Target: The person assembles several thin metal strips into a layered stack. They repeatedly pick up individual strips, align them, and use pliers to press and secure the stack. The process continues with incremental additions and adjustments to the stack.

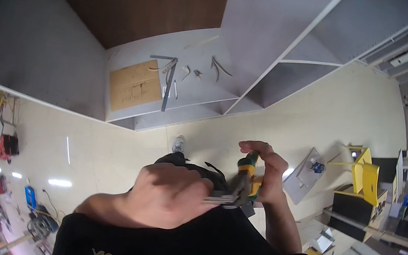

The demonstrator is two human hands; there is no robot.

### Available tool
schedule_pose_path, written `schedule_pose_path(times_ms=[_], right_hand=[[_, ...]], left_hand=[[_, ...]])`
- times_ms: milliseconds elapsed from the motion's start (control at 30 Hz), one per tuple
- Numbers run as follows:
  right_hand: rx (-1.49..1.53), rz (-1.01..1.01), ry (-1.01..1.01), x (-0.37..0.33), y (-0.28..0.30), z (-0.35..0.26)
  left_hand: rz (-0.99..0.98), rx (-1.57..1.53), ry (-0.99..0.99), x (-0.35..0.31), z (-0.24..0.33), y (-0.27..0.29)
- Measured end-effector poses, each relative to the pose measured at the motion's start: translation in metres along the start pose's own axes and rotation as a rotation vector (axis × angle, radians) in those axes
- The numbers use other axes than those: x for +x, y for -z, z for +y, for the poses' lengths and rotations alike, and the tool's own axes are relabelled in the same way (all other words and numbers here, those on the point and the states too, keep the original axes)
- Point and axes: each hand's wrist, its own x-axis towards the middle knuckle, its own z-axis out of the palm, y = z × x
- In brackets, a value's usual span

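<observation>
My right hand (273, 172) holds a pair of pliers (241, 185) with green and yellow handles, the fingers partly stretched along the grips. The metal jaws point down and left, toward my left hand (171, 193). That hand is closed in a fist around several thin pale strands (214, 200), which look like wires or narrow strips. Their ends reach the plier jaws; whether the jaws bite on them is too blurred to tell. Both hands are close in front of my black shirt.
Ahead stands a grey cabinet with a shelf (196, 94), bearing a cardboard piece (135, 85), a dark metal square (168, 86) and several cut scraps (219, 68). A yellow chair-like piece (368, 179) and a flat grey board (303, 176) lie at right. Tools stand at left near a blue item (30, 197).
</observation>
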Motion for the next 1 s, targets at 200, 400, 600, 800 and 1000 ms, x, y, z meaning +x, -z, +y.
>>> schedule_pose_path(times_ms=[200, 400, 600, 800, 1000], right_hand=[[-0.259, -0.161, 0.143, 0.017, 0.01, -0.022], [-0.287, -0.186, 0.13, 0.02, 0.008, -0.025], [-0.344, -0.188, 0.136, 0.032, -0.003, -0.025], [-0.308, -0.131, 0.083, 0.02, -0.023, -0.003], [-0.237, -0.153, -0.064, 0.019, -0.037, 0.002]], left_hand=[[0.085, -0.046, -0.176, -0.002, -0.021, -0.004], [0.119, -0.086, -0.192, 0.003, -0.031, 0.0], [0.127, -0.11, -0.178, 0.001, -0.039, 0.01], [0.086, -0.184, -0.093, -0.002, -0.052, 0.011], [-0.066, -0.352, 0.126, -0.01, -0.059, 0.018]])
